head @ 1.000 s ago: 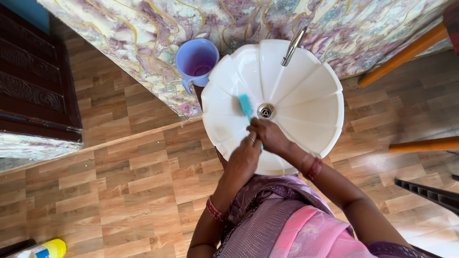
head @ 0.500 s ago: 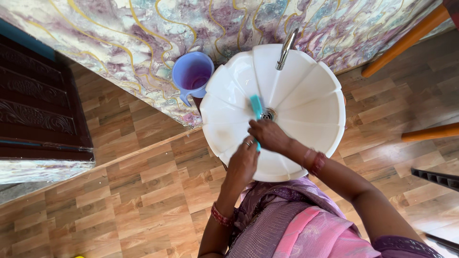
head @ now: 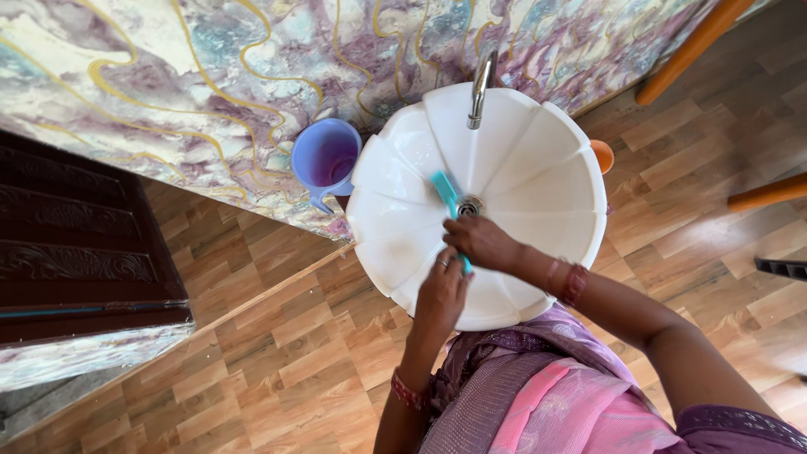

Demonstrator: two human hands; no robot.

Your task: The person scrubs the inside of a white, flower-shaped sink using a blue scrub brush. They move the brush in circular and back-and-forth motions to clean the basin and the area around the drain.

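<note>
Brush (head: 445, 195) sits in the sink (head: 538, 160), teal head just left of the drain (head: 468, 206), handle running down under both hands; right hand (head: 483, 242) closed around the handle near the middle, fingers wrapped tight; left hand (head: 441, 294) curled at the handle's lower end, seems to pinch it, though fingers partly hide the contact; ring shows on the left hand.

Scrub judgement: keep bristles flat to the basin wall, short strokes along each fluted rib toward the drain; right hand should drive, left hand steady the end; press lightly so the head does not skid on wet glaze; work rib by rib round the bowl.

Around: tap (head: 480, 88) overhangs the back of the bowl, closed as far as can be told, no water seen; could block the brush on an upstroke at the rear ribs; mug (head: 326, 160), purple, stands just beside the sink's left rim, near enough for an elbow or handle swing to knock; orange cup (head: 603, 154) peeks behind the right rim; marbled wall (head: 210, 76) behind; wood-look floor (head: 252, 336) below; orange legs (head: 693, 46) at right, well apart; dark door (head: 76, 252) at left.
</note>
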